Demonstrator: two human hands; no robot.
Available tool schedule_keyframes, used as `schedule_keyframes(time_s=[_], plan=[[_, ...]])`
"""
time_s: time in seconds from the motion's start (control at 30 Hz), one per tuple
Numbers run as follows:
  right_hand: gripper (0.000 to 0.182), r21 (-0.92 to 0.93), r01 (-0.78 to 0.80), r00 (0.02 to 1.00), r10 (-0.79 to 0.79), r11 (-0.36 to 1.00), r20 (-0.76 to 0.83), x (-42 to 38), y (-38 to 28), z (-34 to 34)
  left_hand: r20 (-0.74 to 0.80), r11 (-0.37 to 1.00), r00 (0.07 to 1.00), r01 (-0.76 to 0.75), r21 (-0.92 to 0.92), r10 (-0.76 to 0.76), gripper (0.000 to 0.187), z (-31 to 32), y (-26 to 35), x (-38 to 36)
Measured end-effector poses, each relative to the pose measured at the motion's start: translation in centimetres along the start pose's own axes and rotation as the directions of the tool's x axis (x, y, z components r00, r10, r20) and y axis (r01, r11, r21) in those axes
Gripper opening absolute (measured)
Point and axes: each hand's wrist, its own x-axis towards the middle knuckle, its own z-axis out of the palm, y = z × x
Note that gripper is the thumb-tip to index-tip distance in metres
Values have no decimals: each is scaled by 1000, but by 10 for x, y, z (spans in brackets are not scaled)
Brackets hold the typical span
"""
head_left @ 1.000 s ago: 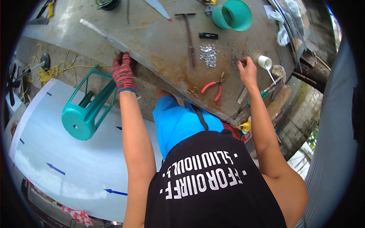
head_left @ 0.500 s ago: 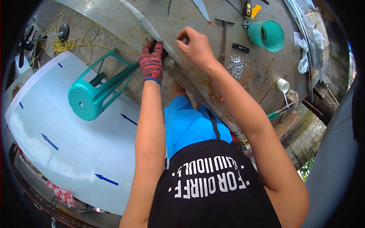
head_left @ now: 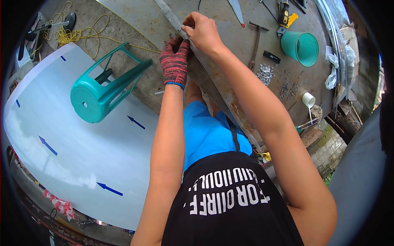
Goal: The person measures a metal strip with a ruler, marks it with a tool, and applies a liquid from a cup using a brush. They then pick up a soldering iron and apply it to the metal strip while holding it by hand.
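A long, narrow metal strip runs diagonally along the edge of the rusty-stained metal table. My left hand, in a red and black knitted glove, is closed on the strip's edge, its thumb and fingers bent round it. Right beside it, my bare right hand is over the strip with thumb and forefinger pinched together; anything between them is too small to make out. Small silvery pieces lie in a pile to the right, with darker bits near them.
A hammer, a black case, a green bucket, a white cup and yellow-handled snips are on the table. A green stool lies on a pale sheet at left, near yellow rope.
My right hand has moved left and down onto the strip, next to my gloved left hand. The whole view has shifted slightly.
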Motion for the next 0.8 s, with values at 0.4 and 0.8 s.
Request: schedule_keyframes(time_s=[0.4,0.8], plan=[[33,-356,383,923,-366,852,116,-12,7,-9,-20,996,999,40,-79,-41,28,3,5,-2],[40,-406,493,866,-481,770,140,-19,16,-27,-18,989,999,49,-139,-52,27,5,7,-4]])
